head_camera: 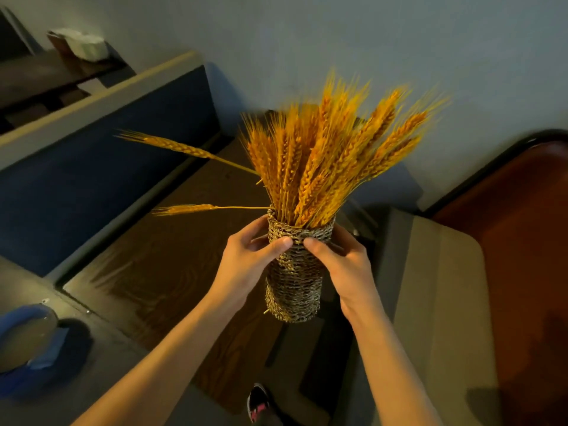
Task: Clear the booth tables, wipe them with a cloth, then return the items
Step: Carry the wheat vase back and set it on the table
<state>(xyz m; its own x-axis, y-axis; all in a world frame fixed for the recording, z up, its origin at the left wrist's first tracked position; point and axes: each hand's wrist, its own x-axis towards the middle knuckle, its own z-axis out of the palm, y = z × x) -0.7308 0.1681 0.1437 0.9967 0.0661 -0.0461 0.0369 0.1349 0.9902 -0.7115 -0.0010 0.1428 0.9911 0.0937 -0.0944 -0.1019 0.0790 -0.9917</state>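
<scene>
Both my hands clasp the woven vase (295, 272) just under its rim, left hand (246, 259) on its left side, right hand (344, 259) on its right, thumbs nearly meeting in front. Golden wheat stalks (322, 155) fan from it above the dark wooden tabletop (159, 272).

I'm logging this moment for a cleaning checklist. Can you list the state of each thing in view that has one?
Woven vase: upright, held near its rim by both hands; whether it rests on the table cannot be told.
Wheat stalks: standing in the vase, two bent out to the left.
Left hand: grip curled round the vase.
Right hand: grip curled round the vase.
Wooden table: bare where visible.
Bowl: sitting on a blue cloth, lower left.
</scene>
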